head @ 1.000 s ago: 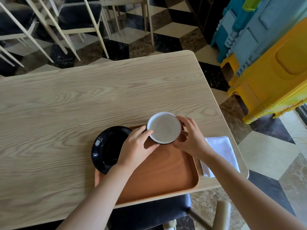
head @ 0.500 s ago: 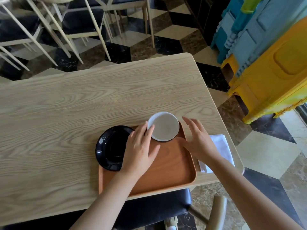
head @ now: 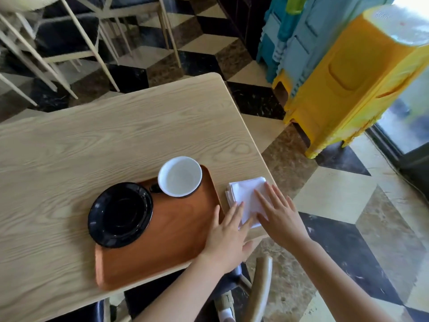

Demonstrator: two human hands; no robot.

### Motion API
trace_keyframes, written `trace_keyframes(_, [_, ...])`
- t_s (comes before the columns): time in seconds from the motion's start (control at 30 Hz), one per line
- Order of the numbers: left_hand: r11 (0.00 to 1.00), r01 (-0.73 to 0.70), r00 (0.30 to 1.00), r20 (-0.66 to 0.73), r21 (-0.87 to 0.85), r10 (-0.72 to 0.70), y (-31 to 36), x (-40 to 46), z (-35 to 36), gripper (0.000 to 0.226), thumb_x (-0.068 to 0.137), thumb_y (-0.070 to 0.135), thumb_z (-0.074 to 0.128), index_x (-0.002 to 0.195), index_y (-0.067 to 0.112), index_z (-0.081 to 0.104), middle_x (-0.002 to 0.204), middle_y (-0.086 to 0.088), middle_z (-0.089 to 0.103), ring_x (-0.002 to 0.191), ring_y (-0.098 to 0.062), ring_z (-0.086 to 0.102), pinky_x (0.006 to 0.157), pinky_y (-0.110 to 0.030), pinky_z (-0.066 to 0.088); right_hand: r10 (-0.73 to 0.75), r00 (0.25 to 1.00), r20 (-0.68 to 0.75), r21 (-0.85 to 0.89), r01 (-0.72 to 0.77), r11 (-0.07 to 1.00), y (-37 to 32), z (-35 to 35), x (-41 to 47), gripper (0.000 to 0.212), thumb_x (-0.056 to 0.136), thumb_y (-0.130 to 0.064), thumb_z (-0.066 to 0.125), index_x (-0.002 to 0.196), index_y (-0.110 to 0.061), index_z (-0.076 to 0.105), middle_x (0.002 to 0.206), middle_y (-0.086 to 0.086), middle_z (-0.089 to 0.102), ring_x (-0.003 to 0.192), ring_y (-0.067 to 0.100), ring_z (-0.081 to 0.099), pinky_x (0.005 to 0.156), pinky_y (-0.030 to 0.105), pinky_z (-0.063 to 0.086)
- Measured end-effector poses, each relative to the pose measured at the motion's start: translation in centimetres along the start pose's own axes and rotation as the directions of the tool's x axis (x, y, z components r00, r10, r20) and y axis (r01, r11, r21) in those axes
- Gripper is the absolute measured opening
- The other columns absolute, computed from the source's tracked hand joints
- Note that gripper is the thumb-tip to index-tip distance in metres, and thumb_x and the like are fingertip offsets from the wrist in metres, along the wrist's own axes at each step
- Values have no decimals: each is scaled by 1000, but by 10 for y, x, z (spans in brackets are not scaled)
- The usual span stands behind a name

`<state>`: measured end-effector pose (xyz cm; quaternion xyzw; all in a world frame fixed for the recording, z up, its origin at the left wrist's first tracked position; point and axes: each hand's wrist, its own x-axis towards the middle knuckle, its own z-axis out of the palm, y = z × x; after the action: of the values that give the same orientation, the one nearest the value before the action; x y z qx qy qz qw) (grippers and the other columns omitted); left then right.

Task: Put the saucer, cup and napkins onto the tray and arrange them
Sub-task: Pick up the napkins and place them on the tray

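A brown wooden tray (head: 176,231) lies at the table's near right edge. A black saucer (head: 120,214) rests on the tray's left rim, partly overhanging it. The white-lined cup (head: 180,176) stands upright in the tray's far right corner, with nothing touching it. A stack of folded white napkins (head: 243,194) lies on the table just right of the tray. My left hand (head: 228,235) lies flat, fingers spread, over the tray's right rim and the napkins' near left corner. My right hand (head: 278,214) lies flat on the napkins with fingers spread.
The light wooden table (head: 92,147) ends just right of the napkins. Stacked yellow and blue plastic stools (head: 343,73) stand on the floor at the right. Chairs (head: 69,43) stand behind the table, and one chair (head: 260,291) is under me.
Both hands let go of the cup, which stays on the tray, and moved right onto the napkins. The view also shifted to the right.
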<state>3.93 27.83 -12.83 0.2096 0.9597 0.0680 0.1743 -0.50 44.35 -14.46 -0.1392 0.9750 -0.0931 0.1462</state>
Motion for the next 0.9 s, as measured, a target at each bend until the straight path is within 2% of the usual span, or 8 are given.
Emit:
trace_keyframes(0.17, [997, -15, 999, 39, 81, 12, -5, -1, 7, 60, 95, 48, 27, 147, 24, 7, 157, -11, -10, 141, -20, -18, 110, -56, -9, 25, 995, -96, 249, 0, 969, 2, 3, -5, 51, 90, -14, 53, 138, -9, 37, 149, 19, 29, 137, 36, 27, 108, 44, 32])
trace_keyframes(0.33, [991, -10, 1000, 26, 133, 6, -4, -6, 13, 64, 95, 49, 26, 146, 22, -2, 155, -14, -13, 140, -21, -21, 109, -57, -10, 318, 939, -134, 535, -202, 820, -8, -7, 9, 40, 82, -8, 62, 121, -6, 52, 99, 11, 61, 96, 30, 55, 77, 32, 41])
trace_keyframes(0.47, [990, 57, 996, -67, -128, -66, -2, -8, 9, 55, 96, 42, 33, 145, 21, 19, 157, -8, 9, 143, -17, 1, 113, -52, 0, 350, 936, -41, 651, -240, 720, -13, -18, 20, 17, 81, -4, 56, 96, -8, 62, 82, 2, 58, 79, 26, 57, 61, 25, 34])
trace_keyframes(0.57, [694, 84, 919, -212, -715, -331, -2, -12, -1, 42, 92, 23, 52, 132, 12, 45, 140, -7, 47, 130, -18, 39, 110, -40, 29, 311, 950, -14, 711, -209, 671, -18, -32, 16, 21, 83, -7, 57, 100, -20, 61, 89, -3, 60, 76, 17, 60, 54, 23, 40])
trace_keyframes(0.63, [440, 64, 862, -173, -896, -477, -7, -16, -6, 39, 90, 14, 56, 128, 14, 48, 132, -4, 53, 122, -14, 48, 102, -30, 40, 268, 962, -42, 729, -154, 667, -24, -44, 13, 22, 83, -7, 58, 94, -25, 59, 88, -4, 61, 72, 13, 61, 53, 20, 42])
trace_keyframes(0.73, [57, 74, 840, 32, -996, -542, -18, -22, -11, 49, 89, 13, 58, 131, 27, 37, 131, 2, 46, 117, -8, 49, 85, -12, 46, 206, 977, -49, 800, -85, 594, -35, -60, 7, 22, 83, -6, 58, 91, -27, 59, 91, -2, 66, 75, 14, 66, 63, 30, 52])
trace_keyframes(0.8, [-202, 80, 854, 171, -976, -491, -27, -27, -13, 61, 88, 18, 60, 138, 28, 27, 130, 2, 48, 114, -10, 53, 87, -22, 48, 172, 985, -18, 871, -69, 487, -41, -65, 3, 23, 82, -5, 59, 90, -25, 62, 90, 1, 69, 77, 19, 68, 68, 38, 55])
trace_keyframes(0.9, [-272, 24, 845, 165, -962, -509, -40, -43, -11, 62, 84, 9, 64, 133, 35, 35, 109, -1, 70, 100, -15, 64, 81, -34, 55, 140, 989, 42, 935, -89, 344, -50, -61, 0, 37, 81, -2, 62, 107, -28, 57, 90, 7, 71, 80, 22, 68, 69, 39, 55])
